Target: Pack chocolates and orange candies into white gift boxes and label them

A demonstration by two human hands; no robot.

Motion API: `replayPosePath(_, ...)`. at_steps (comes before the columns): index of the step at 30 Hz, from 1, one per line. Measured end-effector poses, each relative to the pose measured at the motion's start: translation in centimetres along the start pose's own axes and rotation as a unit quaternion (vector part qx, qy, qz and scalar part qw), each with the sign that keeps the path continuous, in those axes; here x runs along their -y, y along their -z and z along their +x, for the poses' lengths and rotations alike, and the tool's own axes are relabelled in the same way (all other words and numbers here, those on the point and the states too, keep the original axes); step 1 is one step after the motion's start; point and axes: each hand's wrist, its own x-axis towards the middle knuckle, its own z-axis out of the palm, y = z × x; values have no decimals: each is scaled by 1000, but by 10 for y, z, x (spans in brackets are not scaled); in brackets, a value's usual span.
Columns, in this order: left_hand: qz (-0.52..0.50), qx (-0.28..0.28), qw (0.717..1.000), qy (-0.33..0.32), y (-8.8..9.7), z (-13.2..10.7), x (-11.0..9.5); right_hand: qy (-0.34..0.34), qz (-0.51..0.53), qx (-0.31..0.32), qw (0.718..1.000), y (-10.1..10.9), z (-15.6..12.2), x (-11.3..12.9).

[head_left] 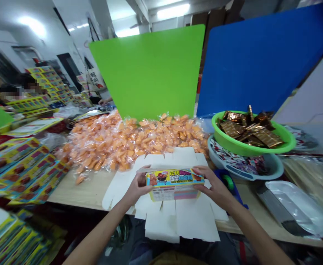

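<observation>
Between my two hands is a small printed carton (175, 181) in yellow, pink and blue, tilted so its front panel and a side face me. My left hand (139, 186) grips its left end, thumb in front. At the right end my right hand (210, 184) holds it with the thumb below and fingers at the top edge. A thin pale edge, perhaps a flap or tray rim, runs along the carton's top. Beneath it lie flat white carton blanks (161, 224), spread over the table and past its front edge. The carton's inside is hidden.
Behind the blanks spreads a heap of orange pieces in clear wrappers (139, 138). At right, a green basin (288, 141) of brown-gold packets sits on a grey-blue basin (272, 173) of sachets. Clear trays (296, 206) and a blue tape dispenser (240, 200) lie nearby. Filled cartons (20, 169) stack left.
</observation>
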Motion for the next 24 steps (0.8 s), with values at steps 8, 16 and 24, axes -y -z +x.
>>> replayPosePath(8, 434, 1, 900, -30, 17, 1, -74, -8, -3, 9, 1000, 2, 6, -2)
replayPosePath(16, 474, 25, 875, 93, -12, -1, -103, -13, -3, 7, 1000, 0, 5, -4)
replayPosePath(24, 465, -18, 881, 88, -19, -11, -91, 2, 2, -2, 1000, -2, 3, -7)
